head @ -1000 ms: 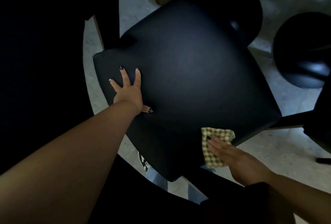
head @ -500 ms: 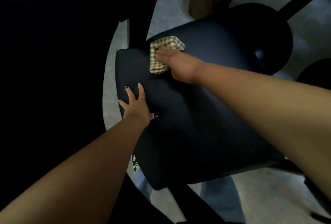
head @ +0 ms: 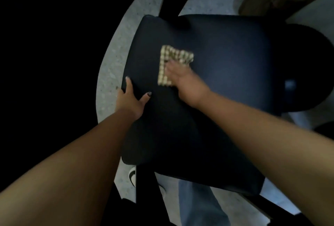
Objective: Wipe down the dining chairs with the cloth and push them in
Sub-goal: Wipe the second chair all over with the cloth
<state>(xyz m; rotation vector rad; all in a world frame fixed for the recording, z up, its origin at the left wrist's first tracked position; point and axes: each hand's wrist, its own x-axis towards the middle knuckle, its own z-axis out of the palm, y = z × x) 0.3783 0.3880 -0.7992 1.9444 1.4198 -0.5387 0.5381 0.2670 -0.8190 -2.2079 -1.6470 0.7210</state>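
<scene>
Right hand (head: 182, 79) pressed the cloth (head: 171, 61) mid-seat (head: 226, 81), left hand (head: 129, 99) gripping its edge; wiping looked underway, pushing in undone

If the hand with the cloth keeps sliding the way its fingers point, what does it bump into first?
Probably nothing soon: the right hand pushes the cloth over bare chair seat toward its far edge, then floor.
</scene>
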